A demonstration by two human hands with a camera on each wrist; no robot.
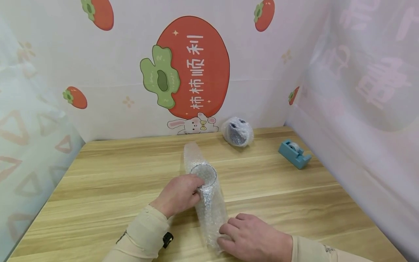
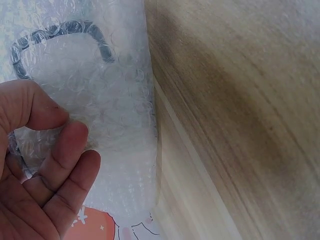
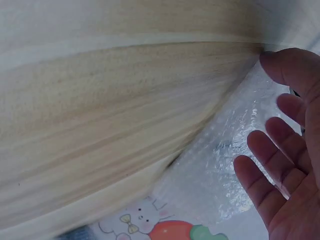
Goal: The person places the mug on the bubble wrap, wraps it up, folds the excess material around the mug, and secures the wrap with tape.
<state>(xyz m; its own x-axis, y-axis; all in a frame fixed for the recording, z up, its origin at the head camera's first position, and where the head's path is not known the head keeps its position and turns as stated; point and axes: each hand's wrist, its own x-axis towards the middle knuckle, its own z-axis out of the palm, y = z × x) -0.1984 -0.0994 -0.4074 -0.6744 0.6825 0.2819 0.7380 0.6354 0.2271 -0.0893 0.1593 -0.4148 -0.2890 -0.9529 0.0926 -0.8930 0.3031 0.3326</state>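
Note:
On the table a strip of bubble wrap (image 1: 211,214) runs from near the back toward the front. A round cup (image 1: 209,174) with a dark rim sits at it; plastic covers it in the left wrist view, so its body is hard to make out. My left hand (image 1: 181,193) grips the cup at its rim, thumb and fingertips drawn together in the left wrist view. At the near end of the strip, my right hand (image 1: 250,236) touches the bubble wrap (image 3: 220,165) with loosely bent, spread fingers and the thumb apart.
Toward the back of the table stands a bubble-wrapped bundle (image 1: 238,133) with something dark inside. A blue tape dispenser (image 1: 294,154) sits at the right. Printed cloth walls (image 1: 262,65) close off the back and both sides of the wooden table (image 1: 131,171).

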